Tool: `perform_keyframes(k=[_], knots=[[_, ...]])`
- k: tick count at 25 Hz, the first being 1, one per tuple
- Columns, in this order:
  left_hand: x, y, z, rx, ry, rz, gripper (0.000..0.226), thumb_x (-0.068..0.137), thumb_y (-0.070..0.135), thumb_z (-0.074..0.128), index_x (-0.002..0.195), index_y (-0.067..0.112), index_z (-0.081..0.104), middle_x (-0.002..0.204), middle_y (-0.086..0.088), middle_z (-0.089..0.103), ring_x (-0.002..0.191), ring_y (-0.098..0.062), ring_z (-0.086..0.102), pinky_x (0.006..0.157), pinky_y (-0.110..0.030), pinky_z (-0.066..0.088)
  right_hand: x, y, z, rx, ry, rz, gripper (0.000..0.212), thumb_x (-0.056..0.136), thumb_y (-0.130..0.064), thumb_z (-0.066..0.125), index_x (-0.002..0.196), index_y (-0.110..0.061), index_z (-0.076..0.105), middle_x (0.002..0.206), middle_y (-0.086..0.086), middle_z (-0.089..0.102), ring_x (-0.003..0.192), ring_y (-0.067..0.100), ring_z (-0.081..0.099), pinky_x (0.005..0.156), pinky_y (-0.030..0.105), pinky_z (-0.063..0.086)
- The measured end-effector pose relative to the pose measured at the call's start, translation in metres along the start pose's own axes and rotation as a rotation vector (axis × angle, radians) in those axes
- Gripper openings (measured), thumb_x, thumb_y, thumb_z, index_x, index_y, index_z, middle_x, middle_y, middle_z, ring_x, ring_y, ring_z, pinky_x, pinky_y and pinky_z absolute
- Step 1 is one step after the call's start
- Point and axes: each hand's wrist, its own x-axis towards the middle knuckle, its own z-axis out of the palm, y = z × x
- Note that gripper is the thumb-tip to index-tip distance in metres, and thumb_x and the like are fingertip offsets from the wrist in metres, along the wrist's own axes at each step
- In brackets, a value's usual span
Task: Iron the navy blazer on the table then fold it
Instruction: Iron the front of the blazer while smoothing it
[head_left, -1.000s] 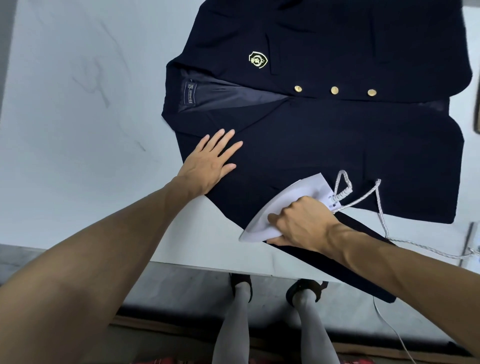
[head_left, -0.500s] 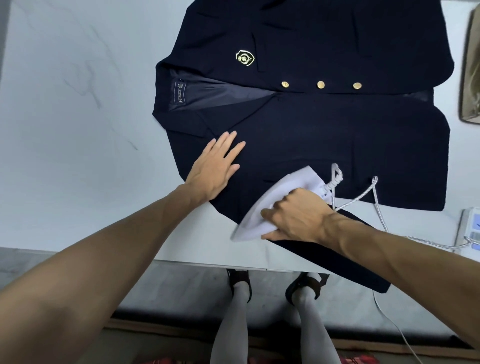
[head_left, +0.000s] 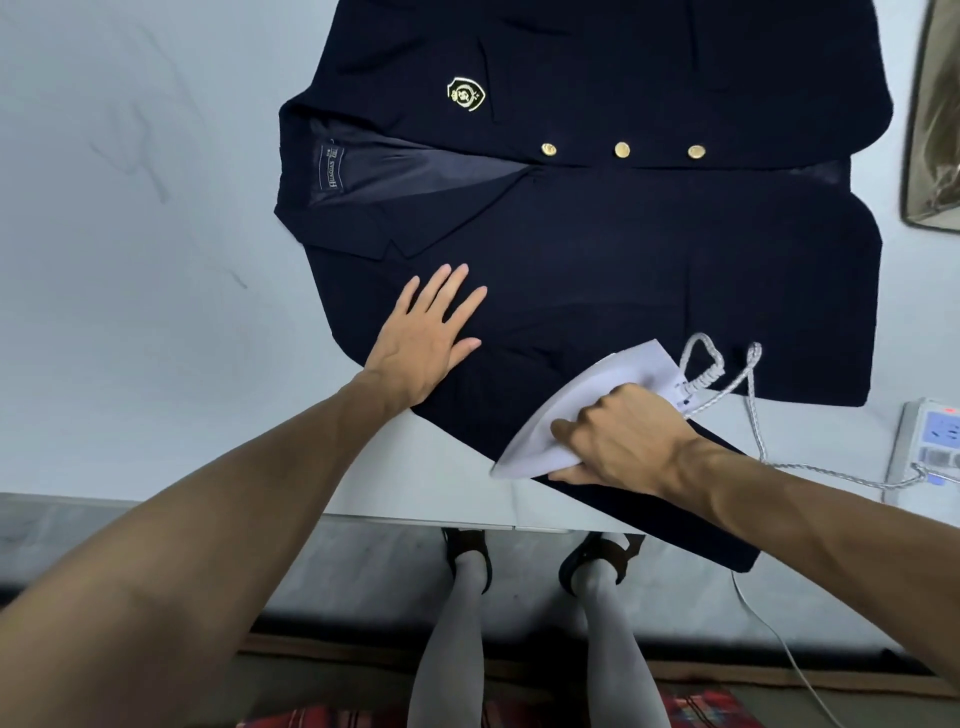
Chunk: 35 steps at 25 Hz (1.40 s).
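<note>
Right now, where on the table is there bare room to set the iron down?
The wide bare table left of the navy blazer, and a small strip at the near edge between left hand and iron. The right side is crowded: cord, power strip.

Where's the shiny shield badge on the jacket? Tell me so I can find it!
Find the navy blazer spread flat on the white table. On its far half, left of the three gold buttons, sits the crest. It alone is a stitched shield, not a round button.
</note>
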Motion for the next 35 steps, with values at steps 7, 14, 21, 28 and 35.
perform_keyframes(k=[7, 14, 21, 28, 35], knots=[[0.002, 0.025, -0.009, -0.116, -0.060, 0.078, 0.078, 0.097, 0.064, 0.024, 0.158, 0.019, 0.008, 0.166, -0.013, 0.000, 0.153, -0.024, 0.000, 0.125, -0.042, 0.007, 0.020, -0.023, -0.003, -0.055, 0.126, -0.229, 0.046, 0.093, -0.061, 0.045, 0.091, -0.017, 0.059, 0.064, 0.000, 0.062, 0.048, 0.023, 0.034, 0.050, 0.031, 0.026], [0.004, 0.027, -0.004, -0.079, -0.036, 0.026, 0.065, 0.102, 0.051, 0.009, 0.158, 0.020, 0.000, 0.166, -0.009, -0.007, 0.153, -0.022, -0.004, 0.124, -0.041, 0.005, 0.035, -0.024, -0.013, -0.134, 0.083, -0.134, 0.045, 0.100, -0.056, 0.032, 0.109, -0.018, 0.055, 0.077, -0.002, 0.056, 0.055, 0.020, 0.032, 0.053, 0.031, 0.024], [0.004, 0.030, -0.006, -0.004, -0.055, 0.025, 0.067, 0.101, 0.054, 0.006, 0.157, 0.018, -0.004, 0.166, -0.011, -0.008, 0.153, -0.023, -0.004, 0.124, -0.042, 0.005, -0.018, 0.007, 0.024, -0.038, 0.043, -0.031, 0.053, 0.094, -0.065, 0.034, 0.094, -0.018, 0.059, 0.061, -0.001, 0.058, 0.045, 0.023, 0.031, 0.046, 0.030, 0.017], [0.004, 0.030, -0.017, -0.115, -0.119, 0.023, 0.064, 0.104, 0.048, 0.014, 0.158, 0.019, 0.001, 0.166, -0.012, -0.008, 0.153, -0.024, -0.007, 0.124, -0.043, 0.001, -0.032, 0.018, 0.027, 0.022, 0.098, 0.023, 0.059, 0.089, -0.071, 0.036, 0.087, -0.019, 0.064, 0.053, 0.001, 0.061, 0.043, 0.023, 0.034, 0.046, 0.029, 0.003], [0.012, 0.057, -0.015, -0.276, -0.046, 0.162, 0.058, 0.105, 0.046, 0.021, 0.158, 0.024, 0.014, 0.167, -0.006, 0.005, 0.154, -0.021, 0.000, 0.124, -0.042, 0.006, 0.001, 0.003, 0.013, 0.041, 0.055, 0.139, 0.056, 0.097, -0.065, 0.028, 0.103, -0.016, 0.053, 0.083, 0.005, 0.067, 0.059, 0.026, 0.042, 0.050, 0.032, 0.022]])
